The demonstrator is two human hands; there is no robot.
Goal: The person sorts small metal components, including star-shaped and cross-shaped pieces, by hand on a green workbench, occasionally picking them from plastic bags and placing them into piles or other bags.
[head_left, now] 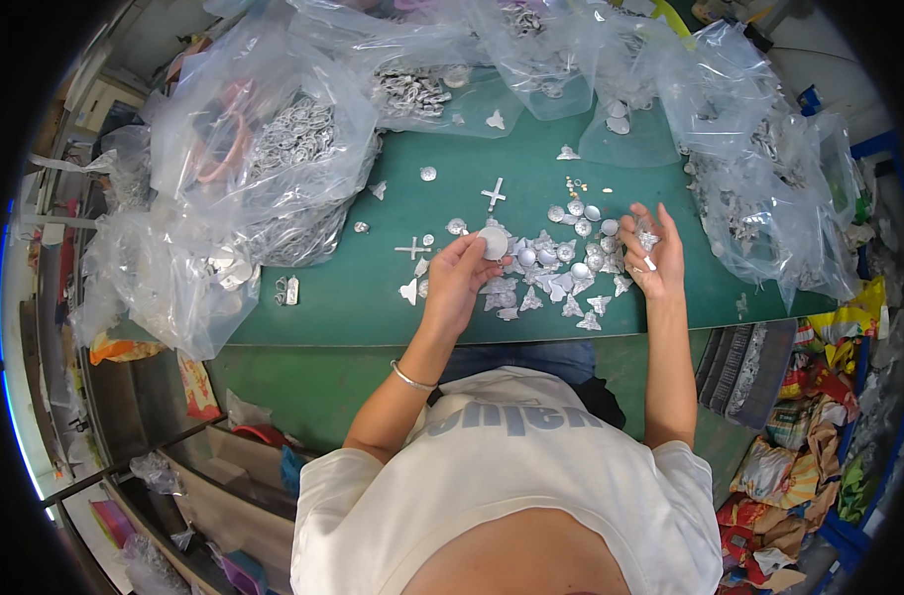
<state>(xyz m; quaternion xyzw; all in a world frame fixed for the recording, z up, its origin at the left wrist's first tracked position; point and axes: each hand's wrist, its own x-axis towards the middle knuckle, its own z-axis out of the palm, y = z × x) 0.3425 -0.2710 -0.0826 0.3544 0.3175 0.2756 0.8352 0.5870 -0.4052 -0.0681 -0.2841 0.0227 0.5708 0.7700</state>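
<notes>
My left hand (458, 280) pinches a flat, round silver disc (493, 244) between thumb and fingers, just above the table. Palm up with its fingers curled, my right hand (658, 260) cradles a few small silver metal pieces (647, 239); their exact shape is hard to make out. Between the hands lies a loose pile of silver pieces (543, 253), with round domed ones and butterfly-like ones among them. Two silver crosses (494, 194) rest beyond and left of the pile. Tiny gold-coloured bits (575, 185) lie behind it.
Clear plastic bags (303, 59) full of silver metal parts ring the green table (412, 159) at the left, back and right. A few single pieces (291, 291) sit near the left bags. Below right are grey trays (744, 372) and colourful packages (779, 466); a shelf (224, 476) stands below left.
</notes>
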